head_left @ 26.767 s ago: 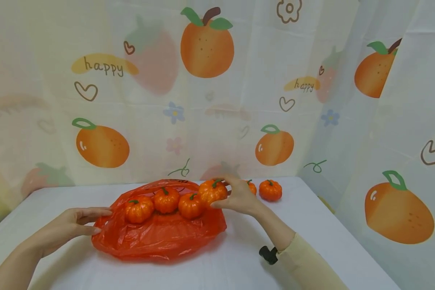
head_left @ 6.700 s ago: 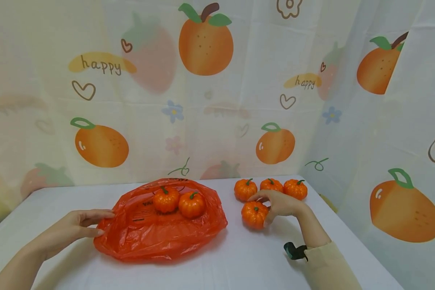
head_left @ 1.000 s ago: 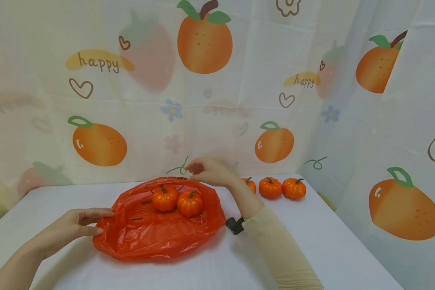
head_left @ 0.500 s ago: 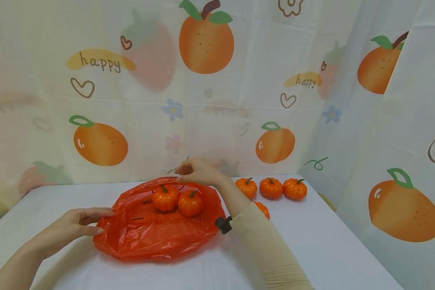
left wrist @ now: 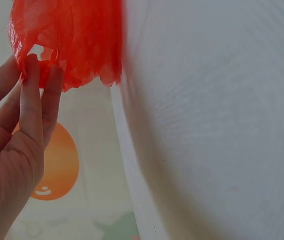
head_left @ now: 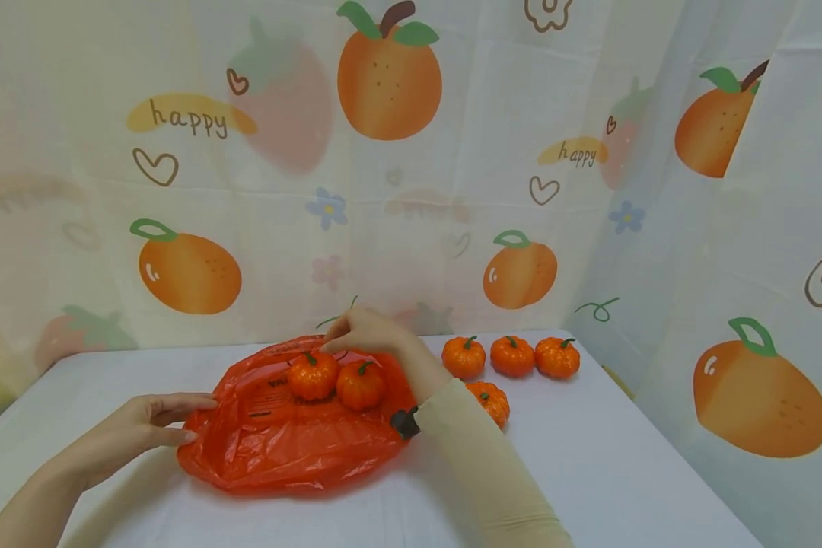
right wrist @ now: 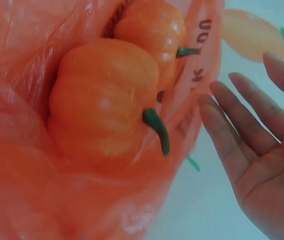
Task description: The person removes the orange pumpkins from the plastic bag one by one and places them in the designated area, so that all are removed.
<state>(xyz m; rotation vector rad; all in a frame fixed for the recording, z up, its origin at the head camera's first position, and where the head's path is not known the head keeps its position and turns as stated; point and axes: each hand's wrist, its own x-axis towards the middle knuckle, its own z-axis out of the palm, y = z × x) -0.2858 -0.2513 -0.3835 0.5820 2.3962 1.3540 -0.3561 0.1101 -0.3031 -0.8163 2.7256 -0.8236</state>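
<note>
A red plastic bag lies on the table with its mouth spread wide. Two small orange pumpkins with green stems, a left one and a right one, sit inside it. My left hand pinches the bag's left edge between thumb and fingers; the left wrist view shows the crinkled film at the fingertips. Over the bag's back rim, my right hand hovers just behind the pumpkins. Seen from the right wrist, its fingers are loosely extended and hold nothing, beside a pumpkin.
Several more pumpkins stand right of the bag: a back row including a middle one, and a nearer one partly behind the right sleeve. A fruit-print curtain hangs behind the white table.
Earlier, more pumpkins were in the bag; two now stand outside. My right hand released one beside the bag, came back over it, and just shifted left and lower. My left hand stayed put.
</note>
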